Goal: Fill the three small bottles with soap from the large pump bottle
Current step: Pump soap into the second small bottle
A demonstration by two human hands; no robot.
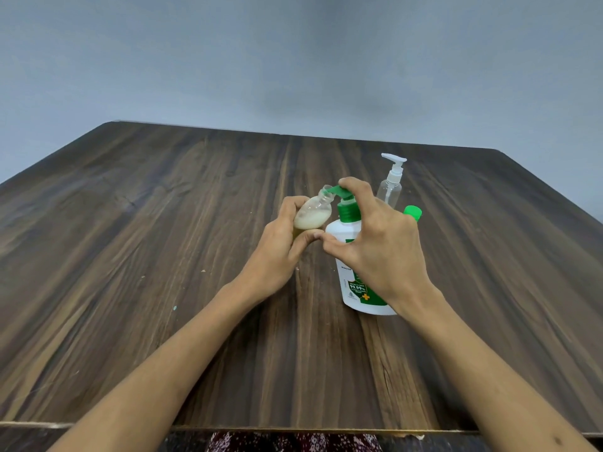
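The large white pump bottle point(350, 282) with a green pump head stands on the wooden table point(163, 256). My right hand point(378, 243) sits over it, its fingers curled on the pump head and the thumb against the bottle's shoulder. My left hand point(280, 252) grips a small clear bottle point(313, 215), tilted with its open mouth at the green nozzle; pale soap lies in its lower part. Behind stands a clear small bottle with a white pump point(391, 184). A green cap point(413, 212) of another bottle shows behind my right hand; its body is hidden.
The dark wood table runs wide to the left and right of the bottles. Its near edge point(293, 430) crosses the bottom of the view, with patterned cloth below it. A plain grey wall stands behind the far edge.
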